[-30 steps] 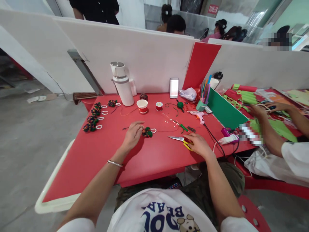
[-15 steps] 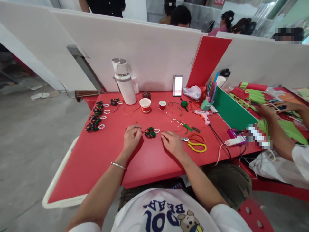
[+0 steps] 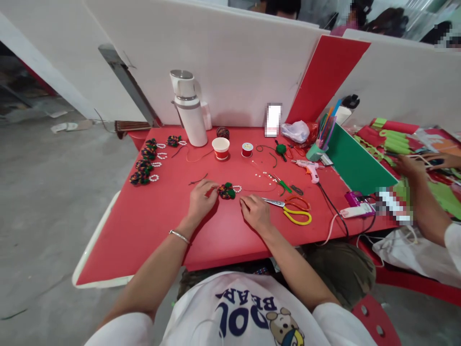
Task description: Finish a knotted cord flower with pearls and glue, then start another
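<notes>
My left hand (image 3: pixel 203 197) has its thumb and fingers pinched at the left edge of a dark multicoloured yarn ornament (image 3: pixel 226 191) with green parts. A loop of white beads (image 3: pixel 236 189) sticks out from the ornament's right side. My right hand (image 3: pixel 255 210) rests on the table just right of the beads, fingers curled together; what they hold, if anything, is too small to make out. Beside it lie scissors (image 3: pixel 298 216) with one yellow and one orange handle, blades toward that hand. Behind my left hand is a dark strand of yarn (image 3: pixel 198 179).
Finished-looking beaded ornaments (image 3: pixel 144 166) line the table's left side. Behind stand a white flask (image 3: pixel 190 120), paper cup (image 3: pixel 221 149) and red thread spool (image 3: pixel 247 150). A pink glue gun (image 3: pixel 310 169), cable attached, lies right, before a green divider (image 3: pixel 360 163). A co-worker's hand (image 3: pixel 412 170) is beyond.
My left hand has come up against the ornament's left edge. A dark yarn strand that was by its fingers now lies apart behind it. My right hand stays about where it was. The view has tilted down.
</notes>
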`<state>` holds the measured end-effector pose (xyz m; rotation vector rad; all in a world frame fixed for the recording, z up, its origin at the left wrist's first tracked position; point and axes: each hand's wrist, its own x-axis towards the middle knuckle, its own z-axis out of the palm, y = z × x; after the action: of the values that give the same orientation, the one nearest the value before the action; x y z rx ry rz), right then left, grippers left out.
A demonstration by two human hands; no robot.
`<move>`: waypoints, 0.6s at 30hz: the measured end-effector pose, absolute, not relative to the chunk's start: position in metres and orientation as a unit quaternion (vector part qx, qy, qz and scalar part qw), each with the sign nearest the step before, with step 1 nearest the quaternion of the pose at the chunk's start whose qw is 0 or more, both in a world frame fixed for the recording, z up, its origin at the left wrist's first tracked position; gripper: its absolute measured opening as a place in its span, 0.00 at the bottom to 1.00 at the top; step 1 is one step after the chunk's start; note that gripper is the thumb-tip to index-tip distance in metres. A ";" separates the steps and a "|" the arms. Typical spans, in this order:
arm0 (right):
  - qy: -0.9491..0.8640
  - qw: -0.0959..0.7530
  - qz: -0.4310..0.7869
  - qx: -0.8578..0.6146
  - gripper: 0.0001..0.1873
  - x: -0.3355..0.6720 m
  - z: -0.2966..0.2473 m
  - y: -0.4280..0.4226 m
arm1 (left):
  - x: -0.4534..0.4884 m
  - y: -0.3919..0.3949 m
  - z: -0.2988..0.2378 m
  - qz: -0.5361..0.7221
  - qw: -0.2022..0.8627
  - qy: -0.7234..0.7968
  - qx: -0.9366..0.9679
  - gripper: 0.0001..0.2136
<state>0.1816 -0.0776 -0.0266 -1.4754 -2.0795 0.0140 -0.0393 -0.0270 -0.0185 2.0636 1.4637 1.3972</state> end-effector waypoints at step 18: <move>-0.707 0.335 -0.010 -0.623 0.14 0.240 0.014 -0.093 | -0.038 -0.031 -0.017 0.393 0.197 0.548 0.712 0.13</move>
<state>0.2404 -0.0930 0.0144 -1.6243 -1.8439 -0.0273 -0.0377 -0.0310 -0.0174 1.9938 1.5331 1.1007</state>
